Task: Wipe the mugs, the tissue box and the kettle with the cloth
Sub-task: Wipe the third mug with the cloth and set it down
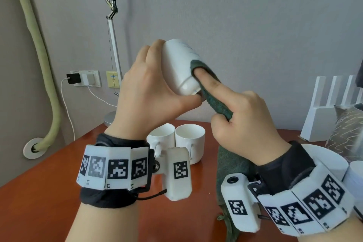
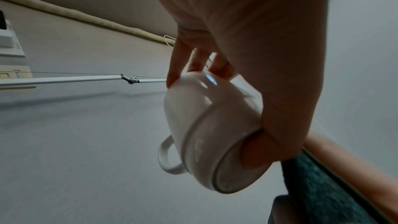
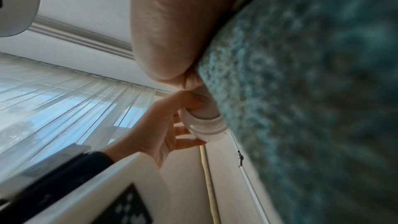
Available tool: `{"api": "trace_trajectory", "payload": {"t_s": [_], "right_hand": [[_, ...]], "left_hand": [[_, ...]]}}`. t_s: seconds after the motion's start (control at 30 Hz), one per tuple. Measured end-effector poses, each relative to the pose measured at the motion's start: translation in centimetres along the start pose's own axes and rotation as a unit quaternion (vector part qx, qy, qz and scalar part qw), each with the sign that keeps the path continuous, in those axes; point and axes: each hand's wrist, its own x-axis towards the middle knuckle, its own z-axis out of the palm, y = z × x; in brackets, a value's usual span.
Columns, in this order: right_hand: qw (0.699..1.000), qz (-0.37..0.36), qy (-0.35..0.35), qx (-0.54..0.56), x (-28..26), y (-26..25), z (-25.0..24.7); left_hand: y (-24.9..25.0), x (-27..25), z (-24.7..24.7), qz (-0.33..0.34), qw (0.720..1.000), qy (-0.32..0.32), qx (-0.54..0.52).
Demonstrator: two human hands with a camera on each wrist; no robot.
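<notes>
The left hand (image 1: 145, 92) is gripping a white ceramic mug (image 1: 179, 67) raised above the table, tilted on its side (base toward the person, thumb on the base rim). The right hand (image 1: 241, 124) is clutching a dark green woven cloth (image 1: 214, 96), its forefinger pressing the cloth against the mug's side. Two more white mugs (image 1: 176, 139) are standing below the hands.

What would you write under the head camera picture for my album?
Left hand holds a white ceramic mug tilted above the red-brown table while the right hand rubs it with a dark green cloth.
</notes>
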Motion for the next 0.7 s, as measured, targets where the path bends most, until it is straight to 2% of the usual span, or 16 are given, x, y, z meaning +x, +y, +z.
{"api": "trace_trajectory", "payload": {"t_s": [0.13,0.27,0.37,0.57,0.7], "right_hand": [[1.000,-0.023,0.003,-0.016,0.0,-0.5,0.3],[0.998,0.051,0.023,-0.006,0.1,0.6,-0.2],[0.996,0.056,0.033,0.067,0.0,1.6,-0.5],[0.968,0.025,0.127,0.217,0.1,1.3,-0.7],[0.939,0.057,0.103,0.324,0.0,0.8,-0.2]], "left_hand": [[0.2,-0.2,0.3,0.017,0.999,-0.026,0.023],[0.9,-0.3,0.3,0.021,0.999,-0.020,0.013],[0.8,-0.1,-0.2,0.001,1.000,-0.010,-0.015],[0.5,0.0,-0.4,-0.018,0.999,-0.013,-0.025],[0.8,-0.1,-0.4,-0.018,0.999,-0.019,-0.025]]}}
